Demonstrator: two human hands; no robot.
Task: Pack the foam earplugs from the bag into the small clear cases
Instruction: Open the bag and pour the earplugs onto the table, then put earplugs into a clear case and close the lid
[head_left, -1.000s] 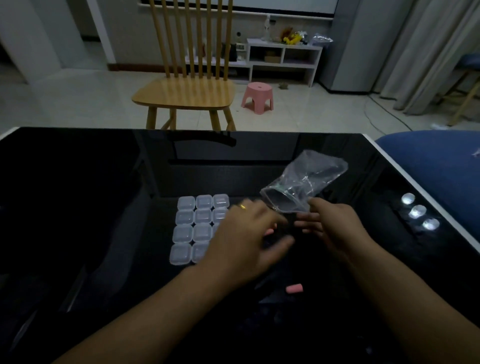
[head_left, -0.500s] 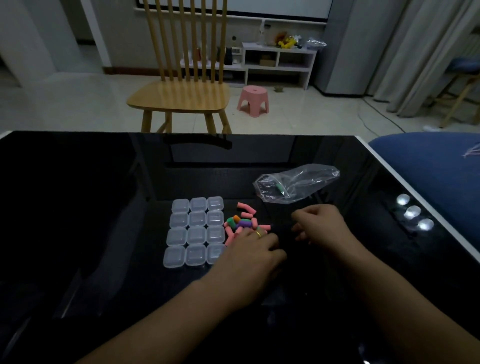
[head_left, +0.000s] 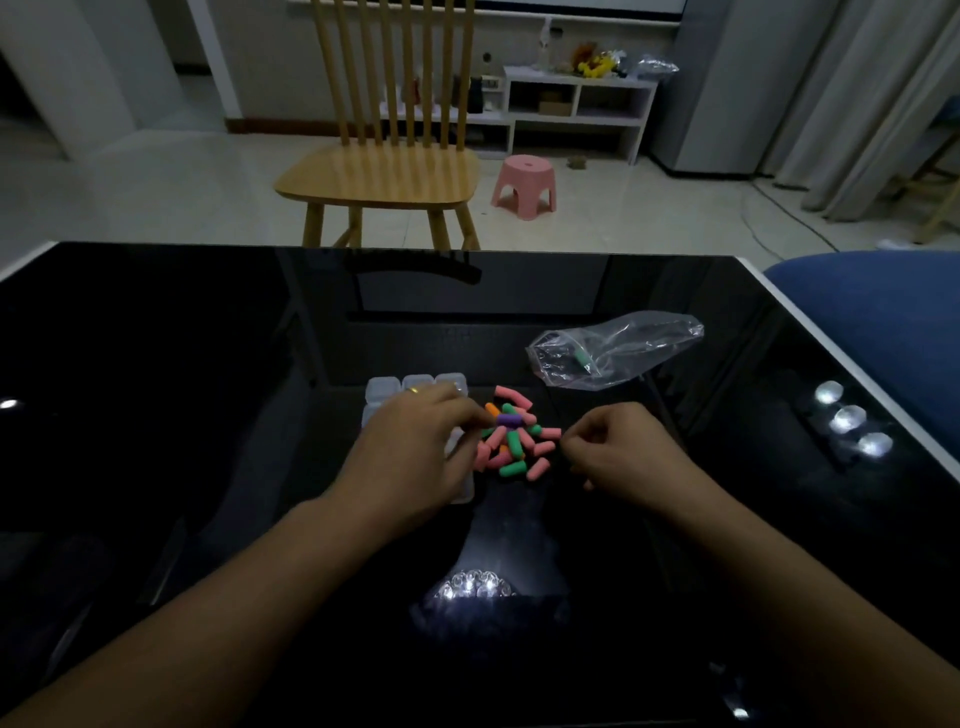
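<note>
Where the head camera looks down on the glossy black tabletop (head_left: 208, 364), a loose heap of foam earplugs (head_left: 511, 439) lies near the middle, mostly pink with a few green, one orange and one purple on top. Just left of the heap sits a block of small clear cases (head_left: 415, 384), largely covered by the left hand (head_left: 415, 457); only the far row and a sliver at the near right edge show. The left hand, with a ring on one finger, reaches over the cases with its fingers curled down, and their tips meet the left edge of the heap near the orange and purple plugs; whether they pinch one cannot be told. The right hand (head_left: 623, 452) rests on the tabletop just right of the heap, fingers curled under, the tips close to the nearest pink plug, and whether they hold anything cannot be told either. Behind the heap and to the right lies the clear plastic bag (head_left: 618, 351), flat on its side with its mouth toward the cases and one green earplug inside. Beyond the tabletop stand a wooden chair (head_left: 384, 171) and a pink stool (head_left: 524, 184).
</note>
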